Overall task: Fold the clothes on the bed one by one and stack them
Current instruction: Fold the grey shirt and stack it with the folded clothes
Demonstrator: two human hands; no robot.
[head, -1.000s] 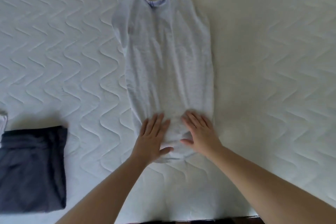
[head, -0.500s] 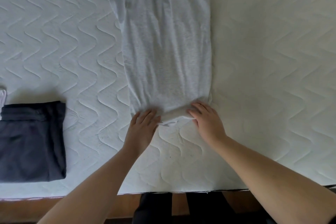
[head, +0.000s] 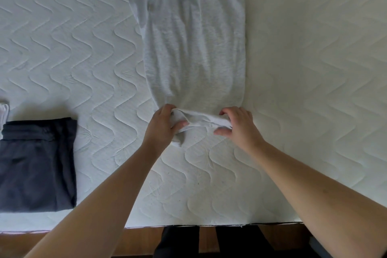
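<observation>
grey shirt (head: 194, 44) hem pinched by left hand (head: 161, 128) and right hand (head: 238, 125).

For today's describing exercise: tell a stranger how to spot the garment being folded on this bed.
Start at the white quilted mattress. Down its middle lies a long, narrow light grey top, neckline at the far end. Unlike the dark folded garment at the left, it is pale, and both hands pinch its near hem.

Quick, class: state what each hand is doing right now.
Left hand: grips the bottom hem of the grey shirt.
Right hand: pinches the same hem.
</observation>
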